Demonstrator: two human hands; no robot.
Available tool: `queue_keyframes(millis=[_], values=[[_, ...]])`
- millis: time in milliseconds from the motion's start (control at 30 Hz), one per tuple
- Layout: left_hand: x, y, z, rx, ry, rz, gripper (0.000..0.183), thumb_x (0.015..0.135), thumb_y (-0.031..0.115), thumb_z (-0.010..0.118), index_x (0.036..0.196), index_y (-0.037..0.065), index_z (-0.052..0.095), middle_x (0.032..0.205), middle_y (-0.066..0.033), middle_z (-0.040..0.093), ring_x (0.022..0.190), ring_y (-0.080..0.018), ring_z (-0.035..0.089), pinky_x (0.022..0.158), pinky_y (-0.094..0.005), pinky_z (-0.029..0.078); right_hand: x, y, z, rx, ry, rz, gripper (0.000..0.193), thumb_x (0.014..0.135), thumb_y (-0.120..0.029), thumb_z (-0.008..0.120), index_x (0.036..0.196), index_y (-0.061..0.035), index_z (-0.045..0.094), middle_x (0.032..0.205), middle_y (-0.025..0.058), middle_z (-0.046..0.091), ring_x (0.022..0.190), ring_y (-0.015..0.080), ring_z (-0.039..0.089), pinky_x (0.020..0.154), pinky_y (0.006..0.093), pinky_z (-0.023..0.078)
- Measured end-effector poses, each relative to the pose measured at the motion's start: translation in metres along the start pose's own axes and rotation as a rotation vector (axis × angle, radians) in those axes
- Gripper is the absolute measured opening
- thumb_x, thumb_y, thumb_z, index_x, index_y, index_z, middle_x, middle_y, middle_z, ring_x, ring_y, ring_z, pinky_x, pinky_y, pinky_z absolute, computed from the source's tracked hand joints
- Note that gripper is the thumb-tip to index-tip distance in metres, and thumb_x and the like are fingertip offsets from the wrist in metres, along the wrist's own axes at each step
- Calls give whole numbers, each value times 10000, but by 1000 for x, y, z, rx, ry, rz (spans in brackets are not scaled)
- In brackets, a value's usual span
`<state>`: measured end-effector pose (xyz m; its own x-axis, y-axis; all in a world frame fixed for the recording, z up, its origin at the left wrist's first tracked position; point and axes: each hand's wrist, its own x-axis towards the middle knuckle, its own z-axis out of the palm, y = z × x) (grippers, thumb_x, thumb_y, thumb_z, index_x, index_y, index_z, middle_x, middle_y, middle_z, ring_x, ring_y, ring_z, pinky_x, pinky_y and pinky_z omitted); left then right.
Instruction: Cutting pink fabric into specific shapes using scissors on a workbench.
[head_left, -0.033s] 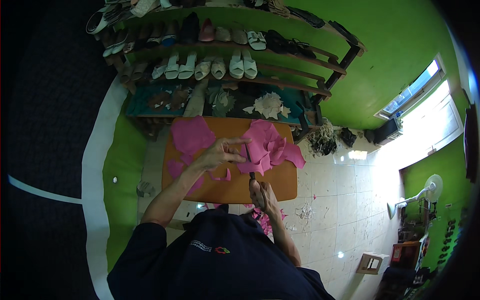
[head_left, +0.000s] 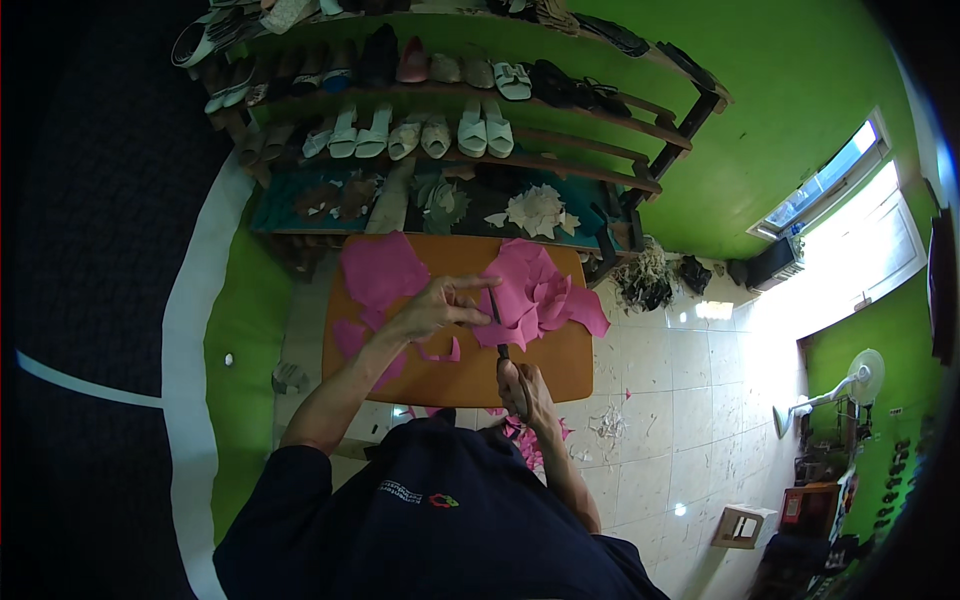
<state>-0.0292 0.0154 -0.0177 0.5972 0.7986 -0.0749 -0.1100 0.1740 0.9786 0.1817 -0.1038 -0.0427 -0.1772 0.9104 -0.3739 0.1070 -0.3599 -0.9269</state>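
Note:
My right hand (head_left: 523, 388) is closed around the handle of scissors (head_left: 503, 351), just over the table's near edge. Their dark blade points away from me across a pink sheet piece (head_left: 513, 292). My left hand (head_left: 435, 308) reaches in from the left, its index finger and thumb stretched apart, fingertips at the sheet's left edge beside the blade. More crumpled pink pieces (head_left: 550, 300) lie to the right of the blade. A large pink piece (head_left: 383, 270) rests at the far left, and a thin pink offcut (head_left: 440, 352) lies under my left wrist.
The orange-brown table (head_left: 465, 385) stands before a rack (head_left: 580, 170) of shoes and sandals. Pink scraps (head_left: 525, 440) litter the floor beneath me. Pale shreds (head_left: 610, 422) lie on the tiles to the right. A white fan (head_left: 860, 375) and a small wooden stool (head_left: 740, 527) stand farther right.

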Motion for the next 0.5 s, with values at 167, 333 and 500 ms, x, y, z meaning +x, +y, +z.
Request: queue_keyframes(millis=[167, 333, 500], values=[[-2, -2, 3, -76, 34, 3, 627, 811, -41, 730, 1396, 101, 554, 711, 7, 655, 654, -50, 577, 669, -236, 474, 5, 6, 2, 113, 24, -4, 554, 876, -587, 662, 677, -120, 440, 546, -57, 403, 438, 53, 385, 390, 249, 301], [-7, 9, 14, -100, 117, -29, 615, 813, -20, 747, 1388, 90, 559, 684, 13, 629, 658, -53, 579, 672, -232, 471, 6, 8, 4, 138, 37, 14, 545, 871, -574, 678, 672, -129, 434, 545, -63, 394, 422, 54, 375, 380, 251, 297], [-7, 6, 17, -141, 160, -15, 596, 809, -7, 759, 1368, 97, 580, 723, 6, 649, 687, -57, 593, 700, -232, 479, 4, 8, 5, 95, 70, -23, 536, 874, -566, 677, 682, -130, 431, 549, -66, 384, 414, 51, 369, 376, 251, 299]])
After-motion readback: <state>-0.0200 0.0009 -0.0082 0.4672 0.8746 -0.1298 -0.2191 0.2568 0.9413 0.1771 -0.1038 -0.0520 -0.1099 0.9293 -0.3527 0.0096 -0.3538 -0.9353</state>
